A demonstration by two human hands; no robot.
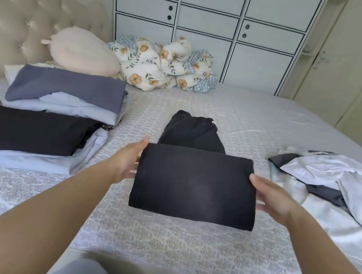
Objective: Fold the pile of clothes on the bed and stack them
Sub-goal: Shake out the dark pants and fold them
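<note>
- Nearest, both bare forearms reach out over the patterned bed cover [159, 246]; the left hand [126, 160] and the right hand [270, 200] hold the two short ends of the folded black garment [195, 186], fingers curled under its edges, thumbs on its sides
- The black garment lies at the bed's middle; its far part [193, 131] stretches flat beyond the fold
- Right of it, a loose heap of white and grey clothes [342, 184] lies unfolded
- Left, a stack with a black piece on top [23, 129]; behind it a second stack topped in slate blue [67, 89]
- Farther, a cream cushion [82, 51] against the tufted headboard [18, 7]; a floral quilt [162, 63] bunched beside it; white cabinets [206, 23] beyond
</note>
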